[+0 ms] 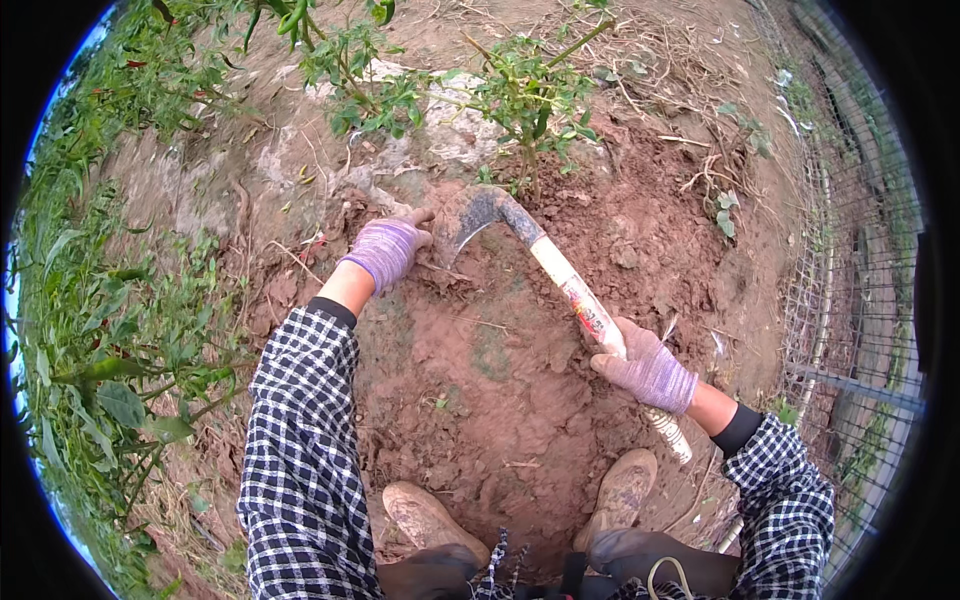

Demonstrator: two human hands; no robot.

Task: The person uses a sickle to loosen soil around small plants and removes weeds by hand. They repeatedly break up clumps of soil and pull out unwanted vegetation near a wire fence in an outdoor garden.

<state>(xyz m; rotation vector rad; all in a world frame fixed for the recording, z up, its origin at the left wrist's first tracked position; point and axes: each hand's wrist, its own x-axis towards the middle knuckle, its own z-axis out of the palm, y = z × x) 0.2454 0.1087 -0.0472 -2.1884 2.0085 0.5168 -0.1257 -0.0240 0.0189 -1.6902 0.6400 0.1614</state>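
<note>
A sickle (594, 315) with a curved, soil-caked blade and a pale handle lies slantwise across the view. My right hand (646, 365), in a dirty purple knit glove, is closed around the lower part of its handle. The blade points down to the left, its tip near the reddish soil. My left hand (390, 251), in a matching glove, is just left of the blade, its fingertips at a muddy strip or clod; whether they pinch it I cannot tell. Just beyond the blade's bend stands a small leafy pepper plant (531, 112) in loosened soil.
Pepper plants with green and red fruit (112, 367) crowd the left side. Another small plant (360, 82) grows at the top. A wire mesh fence (855, 330) runs along the right. Dry stems (660, 60) lie at the upper right. Muddy shoes (431, 517) stand on the soil below.
</note>
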